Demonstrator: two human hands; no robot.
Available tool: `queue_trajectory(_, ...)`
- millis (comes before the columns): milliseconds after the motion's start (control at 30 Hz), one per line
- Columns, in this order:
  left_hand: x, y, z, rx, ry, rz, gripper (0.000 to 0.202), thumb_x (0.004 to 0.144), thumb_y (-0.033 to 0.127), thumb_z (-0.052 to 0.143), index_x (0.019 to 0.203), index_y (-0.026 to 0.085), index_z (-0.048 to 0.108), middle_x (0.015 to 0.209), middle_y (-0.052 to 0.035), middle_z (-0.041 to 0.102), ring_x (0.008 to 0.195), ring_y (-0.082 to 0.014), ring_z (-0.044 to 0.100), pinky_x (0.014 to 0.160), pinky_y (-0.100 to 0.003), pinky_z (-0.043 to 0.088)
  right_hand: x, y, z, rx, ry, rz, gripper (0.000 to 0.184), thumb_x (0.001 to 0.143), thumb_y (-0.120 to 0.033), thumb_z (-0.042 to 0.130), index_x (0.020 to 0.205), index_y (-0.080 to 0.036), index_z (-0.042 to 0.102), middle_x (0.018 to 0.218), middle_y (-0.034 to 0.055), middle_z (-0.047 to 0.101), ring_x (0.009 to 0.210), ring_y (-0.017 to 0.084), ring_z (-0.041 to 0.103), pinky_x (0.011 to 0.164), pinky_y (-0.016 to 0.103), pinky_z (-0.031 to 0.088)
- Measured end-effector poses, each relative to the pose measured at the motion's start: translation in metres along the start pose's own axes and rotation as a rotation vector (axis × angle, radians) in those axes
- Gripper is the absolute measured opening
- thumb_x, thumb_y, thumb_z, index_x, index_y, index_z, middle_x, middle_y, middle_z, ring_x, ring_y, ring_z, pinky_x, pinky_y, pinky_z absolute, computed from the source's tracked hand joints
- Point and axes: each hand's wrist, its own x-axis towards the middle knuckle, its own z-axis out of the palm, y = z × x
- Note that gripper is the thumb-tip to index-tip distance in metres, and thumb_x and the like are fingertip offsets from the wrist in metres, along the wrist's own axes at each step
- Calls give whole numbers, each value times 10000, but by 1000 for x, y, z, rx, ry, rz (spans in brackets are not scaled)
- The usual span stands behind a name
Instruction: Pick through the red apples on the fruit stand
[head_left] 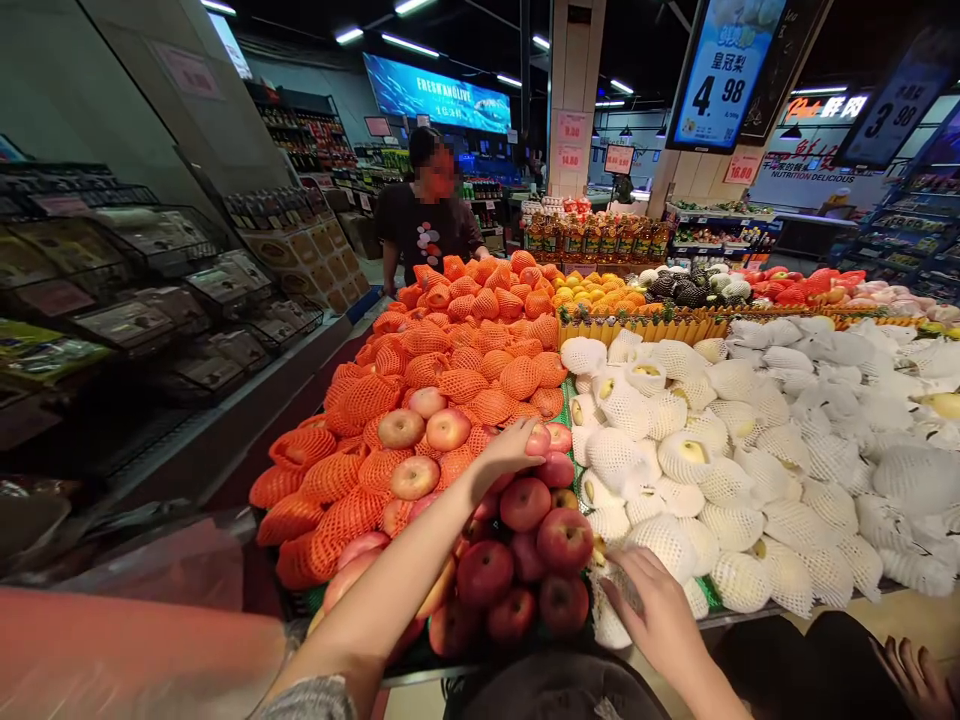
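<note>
My left hand (508,452) reaches forward over a heap of red apples (525,560), its fingers curled over one red apple (541,438) at the far edge of the heap. To its left, bare pink-yellow apples (424,440) lie among orange foam-netted fruit (450,370). My right hand (654,605) lies flat with fingers spread on a white foam-netted pear (609,620) at the display's front edge, next to the red apples.
White-netted pears (750,470) fill the right of the stand. A person in a black shirt (426,225) stands behind the far end. Wire shelves (150,290) line the left aisle. Another person's hand (911,680) shows at bottom right. Price signs hang overhead.
</note>
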Motion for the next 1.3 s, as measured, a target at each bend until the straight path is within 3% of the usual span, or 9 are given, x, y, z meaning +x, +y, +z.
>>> queue_trajectory(67,-7,3,-5,5,17,5,802,830,412,694,1529,108,446,1565,-230,499,1448,-395,477,1196,-519,392,24,-4,22,-41,-23,-44,525,919,-298,708,1414,-162,603,1359,154,664,1265,321,609,1074,480,525)
queue_trajectory(200,-42,8,-24,-1,154,16,694,946,449,590,1542,122,450,1592,-194,476,1472,-352,451,1245,-498,354,56,-2,58,-165,-195,104,986,658,-334,938,1501,-55,509,1535,228,519,1410,399,488,1207,548,403)
queue_trajectory(400,-130,-7,-46,-71,362,-65,534,1006,521,529,1430,201,588,1501,-120,588,1397,-303,545,1210,-501,425,80,0,58,-205,-335,119,1040,567,-215,940,1503,-59,514,1502,223,550,1346,391,560,1143,483,482)
queue_trajectory(533,-178,-23,-36,-74,443,-193,493,1022,508,496,1397,213,618,1517,-114,583,1438,-302,514,1235,-521,401,89,-3,51,-247,-420,111,1064,506,-170,967,1478,-53,549,1532,247,514,1343,434,554,1146,526,477)
queue_trajectory(667,-211,-37,-17,-48,372,-312,484,1023,506,485,1394,236,636,1495,-102,611,1384,-291,574,1191,-499,460,99,-16,38,-280,-459,105,1169,451,-270,1041,1487,-50,547,1484,241,567,1303,448,583,1121,538,499)
queue_trajectory(800,-235,-49,9,-45,255,-361,473,940,402,611,1368,208,664,1471,-128,639,1365,-321,599,1187,-525,468,124,-40,25,-308,-373,48,797,791,-355,872,1478,-100,559,1438,176,616,1300,370,597,1098,469,514)
queue_trajectory(900,-246,-52,34,-88,196,-368,638,809,318,752,1421,186,629,1531,-151,584,1424,-343,547,1227,-532,429,150,-56,30,-340,-273,4,609,956,-340,689,1483,-79,534,1492,185,561,1378,362,524,1171,481,437)
queue_trajectory(1067,-256,-44,58,-120,202,-398,798,821,243,702,1579,182,461,1665,-135,419,1560,-330,373,1297,-539,325,189,-67,73,-352,-283,-101,638,936,-355,720,1480,-81,529,1488,180,566,1366,341,539,1147,430,458)
queue_trajectory(1300,-271,-65,38,-75,499,-341,510,993,378,545,1477,219,560,1560,-130,548,1475,-322,491,1235,-569,419,218,-73,116,-395,-296,-123,614,794,-283,799,1328,-51,604,1256,215,665,1135,371,649,930,443,542)
